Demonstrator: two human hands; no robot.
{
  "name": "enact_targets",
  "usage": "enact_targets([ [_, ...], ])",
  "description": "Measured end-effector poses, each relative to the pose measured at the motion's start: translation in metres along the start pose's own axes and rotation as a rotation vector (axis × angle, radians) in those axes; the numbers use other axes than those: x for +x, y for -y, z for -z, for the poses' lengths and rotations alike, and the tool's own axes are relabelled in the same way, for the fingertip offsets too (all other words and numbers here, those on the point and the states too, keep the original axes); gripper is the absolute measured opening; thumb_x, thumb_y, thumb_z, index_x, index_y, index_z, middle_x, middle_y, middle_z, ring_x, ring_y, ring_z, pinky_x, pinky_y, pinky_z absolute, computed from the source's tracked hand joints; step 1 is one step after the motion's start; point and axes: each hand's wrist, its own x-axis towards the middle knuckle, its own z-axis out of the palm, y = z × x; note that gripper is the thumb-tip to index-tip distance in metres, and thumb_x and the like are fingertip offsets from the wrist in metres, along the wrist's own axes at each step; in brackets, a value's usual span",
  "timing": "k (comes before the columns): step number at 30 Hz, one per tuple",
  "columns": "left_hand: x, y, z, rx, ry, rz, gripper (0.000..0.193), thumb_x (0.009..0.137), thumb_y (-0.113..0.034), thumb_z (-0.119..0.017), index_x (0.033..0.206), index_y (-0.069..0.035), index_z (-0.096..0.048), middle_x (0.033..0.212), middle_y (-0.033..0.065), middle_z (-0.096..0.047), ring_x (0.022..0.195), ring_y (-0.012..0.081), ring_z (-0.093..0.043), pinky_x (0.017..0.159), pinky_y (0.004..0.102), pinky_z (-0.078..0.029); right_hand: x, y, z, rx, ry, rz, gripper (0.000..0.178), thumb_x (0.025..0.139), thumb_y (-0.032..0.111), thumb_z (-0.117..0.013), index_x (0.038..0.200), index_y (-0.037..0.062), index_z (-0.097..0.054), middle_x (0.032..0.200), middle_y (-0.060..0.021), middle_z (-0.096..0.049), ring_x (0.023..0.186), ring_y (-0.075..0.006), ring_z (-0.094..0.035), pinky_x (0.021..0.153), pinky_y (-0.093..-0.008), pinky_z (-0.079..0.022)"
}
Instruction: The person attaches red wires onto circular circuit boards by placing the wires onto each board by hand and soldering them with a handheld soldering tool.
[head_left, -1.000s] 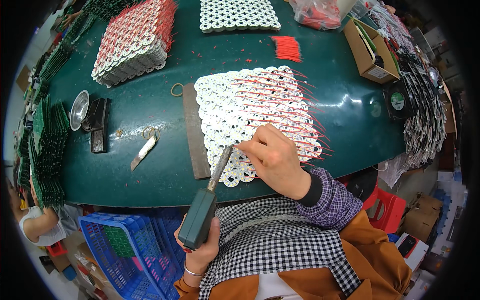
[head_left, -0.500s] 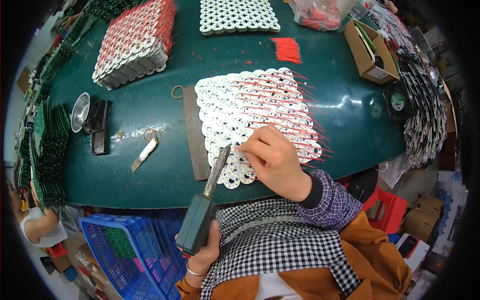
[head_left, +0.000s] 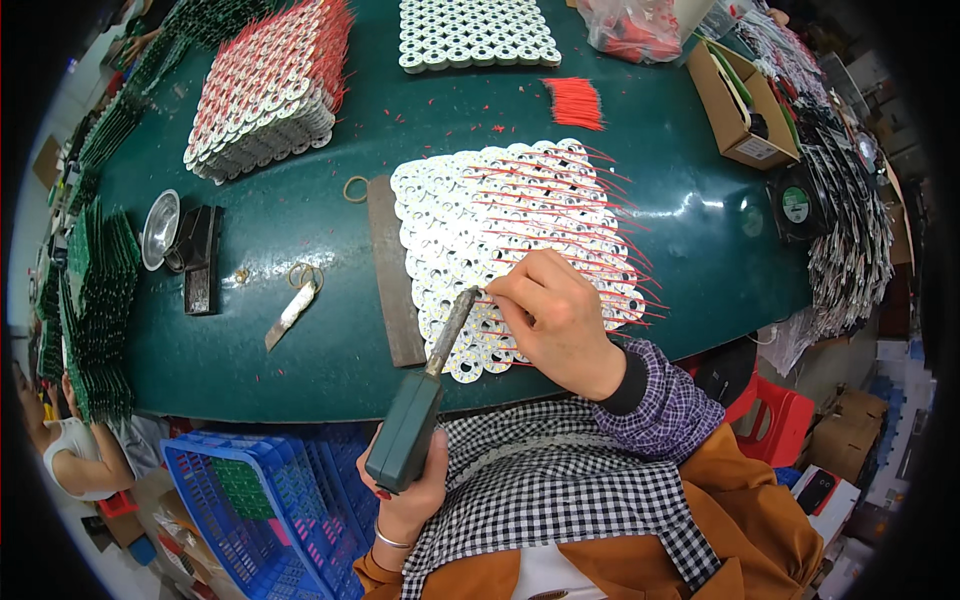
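Observation:
My left hand (head_left: 428, 482) is closed round the dark green handle of a soldering iron (head_left: 404, 430). Its long metal barrel points up and to the right, with the tip beside my right fingertips. My right hand (head_left: 560, 325) is closed in a pinch over the boards, on a thin red wire mostly hidden by the fingers. Below it lies a panel of round white LED boards (head_left: 435, 215), each dotted with small yellow chips. Rows of red wires (head_left: 560, 225) stretch across its right part and stick out past the right edge. A flat brown bar (head_left: 392, 270) lies along the panel's left side.
On the green table (head_left: 700, 250) are a wired board stack (head_left: 260, 95), a bare board stack (head_left: 478, 35), a red wire bundle (head_left: 576, 103), a cardboard box (head_left: 740, 110), a taped blade (head_left: 292, 315) and a small metal dish (head_left: 160, 230). A blue basket (head_left: 230, 500) stands below.
The soldering iron has moved up and right, bringing its tip to my right fingertips. My right hand stays nearly in place, still pinching.

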Motion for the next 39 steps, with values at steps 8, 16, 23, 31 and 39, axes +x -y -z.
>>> enact_targets([
  [8,-0.001,-0.001,0.002,0.011,0.033,0.063,0.022,0.081,-0.004,-0.078,0.1,0.005,-0.07,0.085,0.0147,-0.07,0.065,0.0223,-0.068,0.062,0.0311,-0.054,0.0,0.001,0.004,0.005,0.033,-0.041,0.014,0.077,-0.005,-0.074,0.088,0.0035,-0.071,0.079,-0.0085,-0.058,0.076,-0.0263,-0.061,0.065,-0.0375,-0.05],
  [16,-0.012,0.01,0.011,0.195,0.08,-0.33,0.041,0.089,0.013,-0.057,0.13,0.005,-0.053,0.112,0.0149,-0.065,0.062,0.0125,-0.057,0.052,0.0272,-0.047,0.002,-0.002,0.007,-0.023,0.08,-0.032,0.008,0.082,0.001,-0.07,0.089,0.0039,-0.068,0.085,-0.0088,-0.056,0.083,-0.0264,-0.06,0.069,-0.0385,-0.05],
  [23,-0.024,-0.001,0.017,-0.291,-0.241,-0.061,0.049,0.091,0.005,-0.056,0.139,0.005,-0.043,0.124,0.0243,-0.06,0.054,0.0142,-0.053,0.047,0.0279,-0.045,-0.033,0.055,0.034,0.337,0.254,0.236,0.031,0.08,0.006,-0.074,0.11,0.0021,-0.071,0.104,-0.0152,-0.068,0.09,-0.0343,-0.068,0.077,-0.041,-0.058],
  [31,-0.025,-0.011,0.029,-0.403,-0.43,-0.175,0.045,0.093,0.007,-0.052,0.137,0.006,-0.044,0.124,0.0239,-0.06,0.054,0.0129,-0.052,0.047,0.027,-0.044,-0.11,0.017,-0.083,0.543,1.462,0.076,0.062,0.106,0.051,-0.045,0.149,0.0063,-0.047,0.13,-0.0269,-0.061,0.119,-0.0389,-0.06,0.101,-0.0408,-0.049],
  [39,-0.037,-0.017,0.033,-0.453,-0.493,-0.078,0.037,0.092,0.007,-0.058,0.129,0.008,-0.052,0.116,0.0184,-0.064,0.059,0.0131,-0.057,0.051,0.0281,-0.048,-0.1,0.014,0.03,0.377,0.999,0.212,0.05,0.104,0.04,-0.053,0.146,0.0126,-0.053,0.134,-0.0206,-0.062,0.129,-0.0366,-0.055,0.105,-0.0444,-0.046],
])
